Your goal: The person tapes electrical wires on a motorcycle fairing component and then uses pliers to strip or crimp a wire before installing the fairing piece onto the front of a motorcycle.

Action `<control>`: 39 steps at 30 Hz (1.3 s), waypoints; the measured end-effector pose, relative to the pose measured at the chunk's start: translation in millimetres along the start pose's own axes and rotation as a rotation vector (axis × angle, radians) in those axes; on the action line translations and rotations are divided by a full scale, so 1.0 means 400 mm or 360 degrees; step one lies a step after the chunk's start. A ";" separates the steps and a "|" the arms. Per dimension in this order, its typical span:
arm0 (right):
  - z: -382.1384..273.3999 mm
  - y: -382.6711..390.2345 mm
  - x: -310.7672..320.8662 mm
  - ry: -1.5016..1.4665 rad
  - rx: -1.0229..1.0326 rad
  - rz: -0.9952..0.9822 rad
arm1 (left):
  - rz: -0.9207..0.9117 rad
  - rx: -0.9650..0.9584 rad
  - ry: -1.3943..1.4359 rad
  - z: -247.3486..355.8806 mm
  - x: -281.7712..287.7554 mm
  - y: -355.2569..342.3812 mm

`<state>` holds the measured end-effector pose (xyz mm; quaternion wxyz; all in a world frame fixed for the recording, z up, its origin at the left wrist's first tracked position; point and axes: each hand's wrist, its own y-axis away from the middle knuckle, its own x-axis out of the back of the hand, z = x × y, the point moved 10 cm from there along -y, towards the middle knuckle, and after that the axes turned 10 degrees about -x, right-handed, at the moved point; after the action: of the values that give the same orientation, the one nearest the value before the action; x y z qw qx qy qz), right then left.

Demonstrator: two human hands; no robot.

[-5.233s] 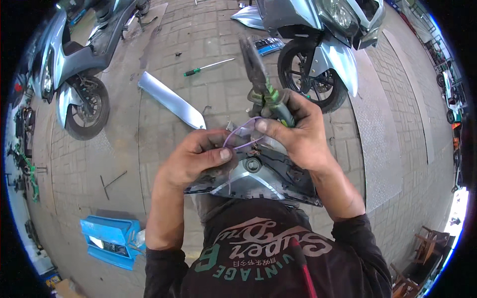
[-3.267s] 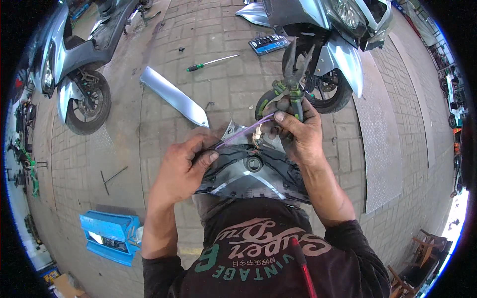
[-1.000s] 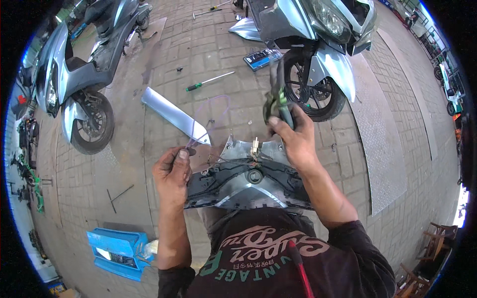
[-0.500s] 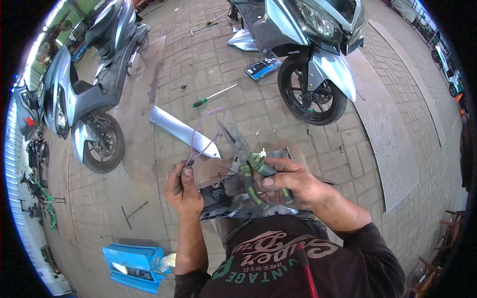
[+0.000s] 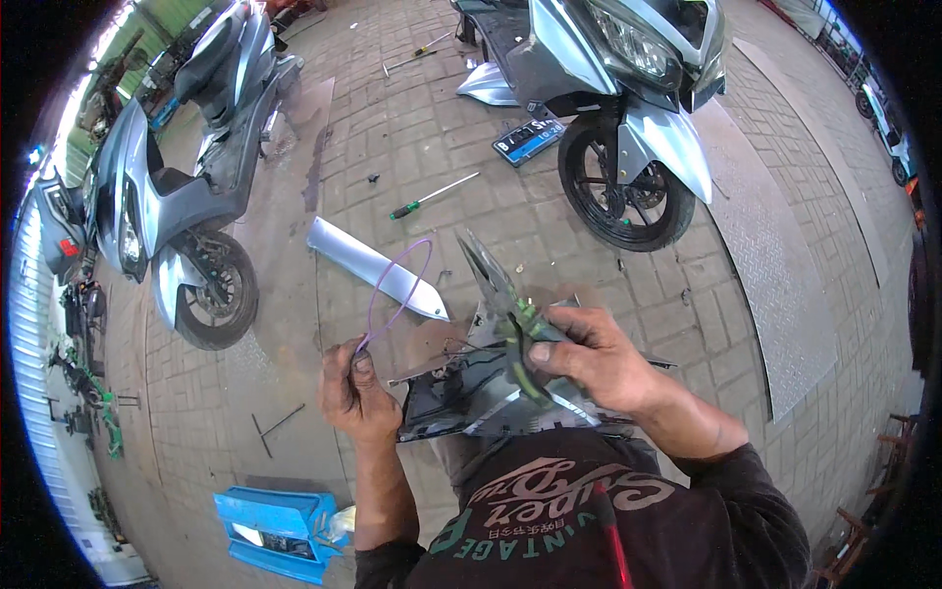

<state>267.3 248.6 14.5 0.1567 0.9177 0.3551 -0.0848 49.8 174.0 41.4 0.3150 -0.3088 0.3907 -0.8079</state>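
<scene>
Pliers (image 5: 515,312) diagonal, nose (image 5: 493,283) forward-left

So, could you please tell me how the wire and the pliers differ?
The wire is thin and purple, while the pliers are thicker, with green and dark handles. The wire curves into a loop; the pliers have straight, tapering jaws. The wire is in the left hand, the pliers in the right hand. Both are held off the floor.
</scene>
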 end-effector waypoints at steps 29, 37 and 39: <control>0.045 -0.040 -0.076 -0.1312 -0.0510 -0.0460 | -0.0112 -0.0363 0.0073 0.064 -0.004 -0.012; 0.014 -0.026 -0.064 -0.1253 -0.0480 -0.0423 | -0.0195 -0.0424 -0.0031 0.073 -0.010 -0.006; 0.019 -0.027 -0.057 -0.1244 -0.0461 -0.0370 | -0.0116 -0.0503 0.0018 0.079 0.001 0.006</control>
<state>242.8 239.4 11.1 0.3960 0.7389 0.3783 -0.3924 73.7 158.9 55.3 0.2309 -0.3639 0.5032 -0.7490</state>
